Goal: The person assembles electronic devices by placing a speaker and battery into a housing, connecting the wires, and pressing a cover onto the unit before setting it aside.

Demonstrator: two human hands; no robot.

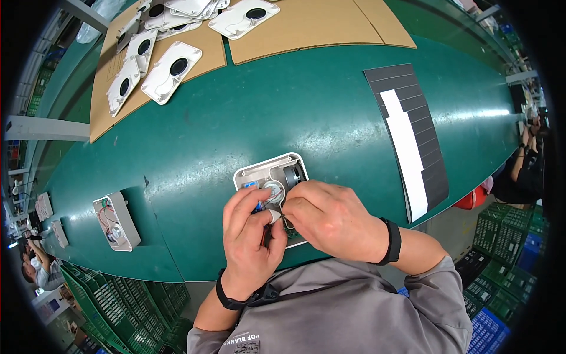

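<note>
An open white plastic housing [243, 179] lies in front of me near the table's front edge. Inside it are a round silver-white part [274, 191], a dark cylindrical part [293, 175], thin wires, a blue piece and, lower down, a bit of green circuit board [291, 232]. My left hand [247, 245] reaches over the housing's left side, its fingers bent and closed by the round part; one fingertip has a whitish covering. My right hand [333, 219] comes from the right, its thumb and forefinger pinched together beside the wires. What either pinch holds is hidden.
A similar wired housing [121, 221] sits to the left on the green table [194, 141]. White covers with black ovals [172, 72] lie on cardboard [306, 29] at the back. Dark strips [421, 112] with a white sheet [404, 153] lie right. Crates [501, 236] and other people are beyond.
</note>
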